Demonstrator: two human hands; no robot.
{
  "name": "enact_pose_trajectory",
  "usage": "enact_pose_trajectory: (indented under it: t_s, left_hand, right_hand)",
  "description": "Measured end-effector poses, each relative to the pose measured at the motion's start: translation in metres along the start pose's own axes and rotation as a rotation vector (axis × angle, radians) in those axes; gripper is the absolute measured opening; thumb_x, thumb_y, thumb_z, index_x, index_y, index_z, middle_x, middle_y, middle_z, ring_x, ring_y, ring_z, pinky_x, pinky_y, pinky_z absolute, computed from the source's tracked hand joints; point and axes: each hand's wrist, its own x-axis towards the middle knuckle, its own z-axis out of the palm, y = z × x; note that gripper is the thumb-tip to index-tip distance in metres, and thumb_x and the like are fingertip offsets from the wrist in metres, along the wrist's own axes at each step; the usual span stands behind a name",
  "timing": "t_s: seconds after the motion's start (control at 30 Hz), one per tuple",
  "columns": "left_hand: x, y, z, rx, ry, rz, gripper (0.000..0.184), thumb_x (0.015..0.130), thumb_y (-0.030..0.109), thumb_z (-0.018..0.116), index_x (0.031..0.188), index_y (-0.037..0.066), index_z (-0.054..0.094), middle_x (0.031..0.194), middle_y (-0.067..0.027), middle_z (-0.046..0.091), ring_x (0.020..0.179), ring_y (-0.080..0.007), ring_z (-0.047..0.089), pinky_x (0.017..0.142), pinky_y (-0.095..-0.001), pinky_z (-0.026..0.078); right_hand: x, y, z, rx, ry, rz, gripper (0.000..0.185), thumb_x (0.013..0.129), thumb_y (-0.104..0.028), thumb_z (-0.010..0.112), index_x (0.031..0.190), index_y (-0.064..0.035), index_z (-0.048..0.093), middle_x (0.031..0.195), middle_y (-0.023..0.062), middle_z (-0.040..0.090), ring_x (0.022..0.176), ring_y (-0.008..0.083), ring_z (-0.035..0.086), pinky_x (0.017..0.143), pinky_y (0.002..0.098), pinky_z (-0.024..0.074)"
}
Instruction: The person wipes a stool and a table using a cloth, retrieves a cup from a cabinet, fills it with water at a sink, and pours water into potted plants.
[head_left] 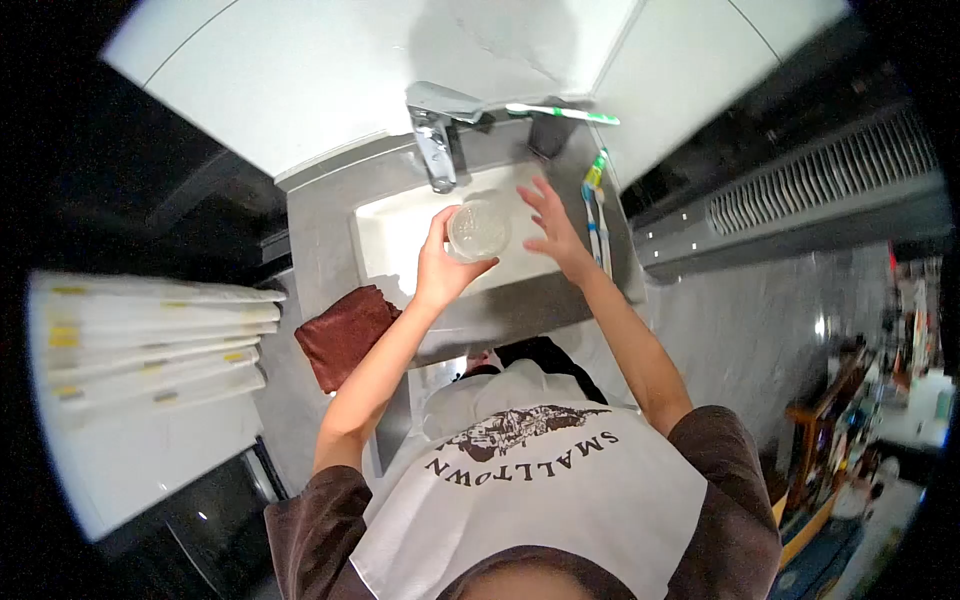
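The sink (382, 240) is white, the counter (318, 240) around it grey. Over the sink is a whitish cup (478, 230); behind the sink, a silver tap (434, 150) and green-and-white toothbrush (565, 113); at its near left corner, a dark brown cloth (345, 338).

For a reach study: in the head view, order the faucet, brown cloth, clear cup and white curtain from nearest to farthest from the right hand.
From the right hand:
1. Clear cup, just left, in the left hand.
2. Faucet, left and farther back.
3. Brown cloth, counter's front left.
4. White curtain, far left.
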Motion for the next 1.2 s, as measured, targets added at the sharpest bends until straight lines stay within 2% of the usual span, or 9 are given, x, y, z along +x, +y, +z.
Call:
enact_pose_trajectory:
  t_s: [0.2,0.33,0.57,0.8,0.93,1.0,1.03,1.1,1.2]
  left_hand:
    - [-0.032,0.081,0.022,-0.222,-0.281,0.155,0.079,0.051,0.016,0.081,0.117,0.004,0.039,0.108,-0.0095,0.053,0.104,-0.0194,0.050,0.088,-0.0306,0.039]
    - [-0.058,0.136,0.056,-0.258,-0.533,0.170,0.073,0.052,0.015,0.080,0.113,0.002,0.043,0.107,-0.0114,0.052,0.103,-0.0210,0.050,0.087,-0.0306,0.039]
    - [-0.098,0.205,0.159,-0.370,-0.764,0.435,0.076,0.052,0.018,0.082,0.113,0.000,0.041,0.105,-0.0125,0.052,0.100,-0.0227,0.051,0.085,-0.0335,0.040]
    - [-0.127,0.257,0.302,-0.588,-1.210,0.340,0.098,0.054,0.016,0.080,0.131,0.004,0.020,0.125,-0.0137,0.038,0.116,-0.0231,0.038,0.095,-0.0358,0.030]
    - [-0.137,0.208,0.392,-0.495,-1.311,0.275,0.071,0.071,0.009,0.067,0.129,0.010,0.027,0.129,-0.0108,0.037,0.117,-0.0214,0.037,0.093,-0.0358,0.032]
    - [-0.143,0.168,0.426,-0.202,-1.299,-0.036,0.051,0.078,0.014,0.062,0.122,0.006,0.038,0.121,-0.0106,0.045,0.111,-0.0204,0.044,0.090,-0.0317,0.035]
    - [-0.144,0.121,0.439,-0.067,-1.283,0.157,0.041,0.082,0.019,0.057,0.118,0.004,0.042,0.114,-0.0101,0.048,0.106,-0.0206,0.046,0.086,-0.0338,0.039]
    - [-0.147,0.069,0.443,0.377,-1.257,0.194,0.051,0.081,0.037,0.055,0.115,0.000,0.044,0.110,-0.0171,0.053,0.104,-0.0298,0.050,0.087,-0.0368,0.038]
    - [-0.152,-0.090,0.425,0.700,-1.423,0.024,0.047,0.079,0.034,0.055,0.110,0.000,0.048,0.110,-0.0207,0.052,0.101,-0.0324,0.051,0.085,-0.0356,0.040]
  right_hand:
    - [-0.117,-0.043,0.012,-0.523,0.117,-0.011,0.094,0.059,-0.035,0.075,0.131,-0.0070,0.023,0.128,0.0157,0.035,0.121,0.0282,0.031,0.100,0.0376,0.0244]
    - [-0.172,-0.077,0.000,-0.498,0.349,-0.118,0.090,0.056,-0.031,0.078,0.125,-0.0007,0.029,0.118,0.0151,0.045,0.109,0.0273,0.045,0.093,0.0367,0.0340]
    - [-0.289,-0.075,-0.052,-0.357,0.707,-0.123,0.090,0.053,-0.023,0.082,0.124,-0.0026,0.030,0.117,0.0125,0.045,0.108,0.0224,0.046,0.088,0.0349,0.0396]
    - [-0.401,-0.104,-0.144,-0.406,1.041,-0.213,0.089,0.050,-0.020,0.083,0.122,-0.0030,0.032,0.117,0.0128,0.046,0.108,0.0233,0.047,0.087,0.0349,0.0399]
    - [-0.463,-0.108,-0.202,-0.488,1.137,-0.211,0.089,0.050,-0.018,0.083,0.122,-0.0023,0.032,0.116,0.0129,0.046,0.107,0.0233,0.047,0.087,0.0342,0.0402]
    - [-0.489,-0.112,-0.225,-0.587,1.248,-0.123,0.089,0.050,-0.017,0.083,0.122,-0.0017,0.032,0.116,0.0134,0.046,0.107,0.0232,0.047,0.088,0.0346,0.0396]
    - [-0.498,-0.113,-0.238,-0.588,1.255,-0.125,0.089,0.050,-0.017,0.083,0.122,-0.0017,0.032,0.116,0.0134,0.046,0.107,0.0232,0.047,0.088,0.0346,0.0396]
    - [-0.516,-0.112,-0.265,-0.532,1.318,-0.144,0.089,0.051,-0.016,0.083,0.122,-0.0016,0.031,0.115,0.0132,0.046,0.107,0.0235,0.047,0.088,0.0358,0.0394]
    - [-0.537,-0.097,-0.312,-0.507,1.355,-0.143,0.094,0.050,-0.023,0.084,0.121,-0.0020,0.027,0.117,0.0115,0.040,0.107,0.0202,0.044,0.087,0.0359,0.0407]
